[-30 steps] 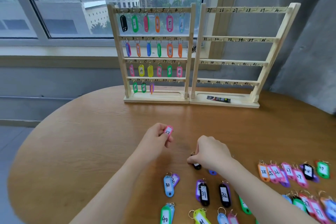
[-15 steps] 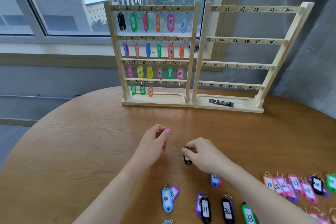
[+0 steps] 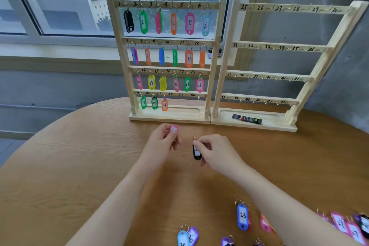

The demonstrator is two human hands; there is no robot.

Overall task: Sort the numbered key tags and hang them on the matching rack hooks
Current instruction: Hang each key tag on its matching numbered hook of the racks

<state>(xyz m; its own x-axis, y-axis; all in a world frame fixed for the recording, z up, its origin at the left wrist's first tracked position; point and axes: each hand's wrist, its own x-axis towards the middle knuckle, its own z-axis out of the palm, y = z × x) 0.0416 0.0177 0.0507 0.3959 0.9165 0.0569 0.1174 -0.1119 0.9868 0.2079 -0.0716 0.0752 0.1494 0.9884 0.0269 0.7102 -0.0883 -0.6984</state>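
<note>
My left hand [image 3: 163, 142] pinches a pink key tag [image 3: 173, 129] above the table, just in front of the left rack [image 3: 211, 78]. My right hand [image 3: 215, 152] pinches a black key tag [image 3: 196, 153] by its top, the tag hanging down. The left rack holds coloured tags on hooks 1 to 21; hooks 22 to 24 on its bottom row [image 3: 185, 95] are bare. The right rack [image 3: 311, 76], numbered 25 to 48, carries no tags.
Loose tags lie on the round wooden table [image 3: 79, 166] near its front: a blue 23 [image 3: 242, 216], a light-blue 30 [image 3: 182, 237], purple ones, and pink and black ones at the right edge [image 3: 347, 225]. A small dark packet [image 3: 246, 119] lies in the right rack's base tray.
Both hands have risen from the tag pile and moved forward toward the racks. The right hand picked up the black tag; the left kept the pink one. The view has moved closer.
</note>
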